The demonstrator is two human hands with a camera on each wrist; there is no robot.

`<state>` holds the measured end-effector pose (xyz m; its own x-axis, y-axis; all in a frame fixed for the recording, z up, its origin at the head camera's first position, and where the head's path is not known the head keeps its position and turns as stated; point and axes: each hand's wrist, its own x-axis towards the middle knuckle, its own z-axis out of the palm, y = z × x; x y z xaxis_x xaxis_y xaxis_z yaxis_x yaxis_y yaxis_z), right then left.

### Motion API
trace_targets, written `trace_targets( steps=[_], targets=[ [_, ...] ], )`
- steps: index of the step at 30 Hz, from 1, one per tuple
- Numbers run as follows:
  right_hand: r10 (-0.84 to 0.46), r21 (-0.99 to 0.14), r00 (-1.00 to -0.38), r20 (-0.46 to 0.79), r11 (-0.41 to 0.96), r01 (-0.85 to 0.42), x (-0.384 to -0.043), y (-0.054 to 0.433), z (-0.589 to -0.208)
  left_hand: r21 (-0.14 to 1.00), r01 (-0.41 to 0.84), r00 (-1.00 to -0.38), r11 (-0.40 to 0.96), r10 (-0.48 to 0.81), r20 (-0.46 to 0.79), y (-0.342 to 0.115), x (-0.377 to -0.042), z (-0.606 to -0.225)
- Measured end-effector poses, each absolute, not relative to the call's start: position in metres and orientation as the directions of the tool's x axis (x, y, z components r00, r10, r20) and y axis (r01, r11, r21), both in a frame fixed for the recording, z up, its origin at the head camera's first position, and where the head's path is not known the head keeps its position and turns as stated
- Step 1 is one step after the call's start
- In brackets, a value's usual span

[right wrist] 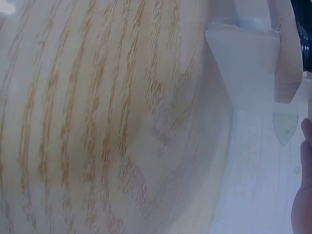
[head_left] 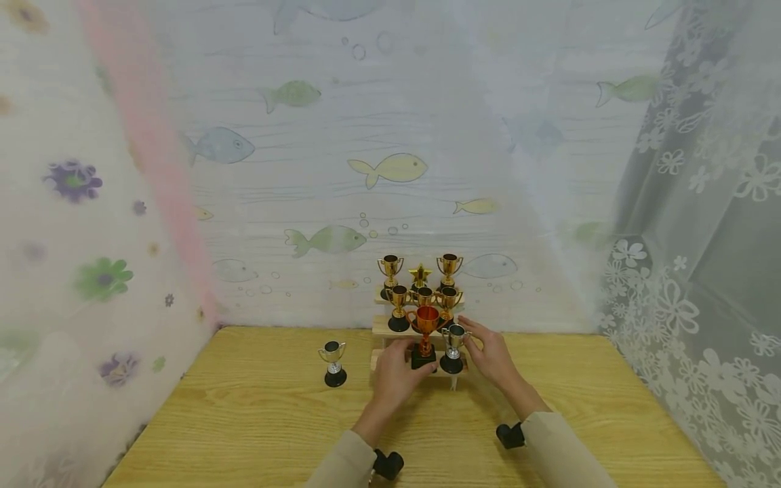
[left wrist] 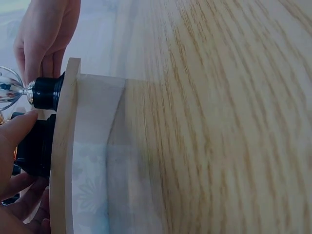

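Note:
On the lowest step of a small wooden tiered stand stands a red-orange trophy cup with a black base. My left hand holds that base, its thumb across the front and its fingers on the far side. Just to the right stands a silver trophy cup, upright on the same step. Close beside it is my right hand, its fingers extended past the cup toward the stand. Only part of the right hand shows at the edge of the right wrist view.
Several gold trophy cups and a gold star trophy occupy the upper steps. Another silver trophy cup stands on the wood-grain table, left of the stand. A fish-patterned curtain hangs behind.

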<state>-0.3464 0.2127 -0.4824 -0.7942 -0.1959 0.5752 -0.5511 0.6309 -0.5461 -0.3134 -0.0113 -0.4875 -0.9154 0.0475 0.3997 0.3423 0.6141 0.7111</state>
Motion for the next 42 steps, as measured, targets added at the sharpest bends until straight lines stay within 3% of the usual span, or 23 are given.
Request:
trace_targets(
  steps=[9, 21, 42],
  targets=[
    [-0.192, -0.553, -0.796, 0.574, 0.626, -0.550, -0.345, 0.212, -0.482, 0.702, 0.368, -0.911, 0.610, 0.086, 0.403, -0.015, -0.317, -0.490],
    [-0.200, -0.552, -0.795, 0.572, 0.623, -0.554, -0.347, 0.212, -0.483, 0.759, 0.435, -0.898, 0.485, 0.164, 0.409, -0.028, -0.323, -0.487],
    [-0.197, -0.548, -0.787, 0.584, 0.620, -0.562, -0.346, 0.213, -0.484, 0.719, 0.512, -0.855, 0.470, 0.196, 0.481, -0.047, -0.314, -0.482]
  ],
)
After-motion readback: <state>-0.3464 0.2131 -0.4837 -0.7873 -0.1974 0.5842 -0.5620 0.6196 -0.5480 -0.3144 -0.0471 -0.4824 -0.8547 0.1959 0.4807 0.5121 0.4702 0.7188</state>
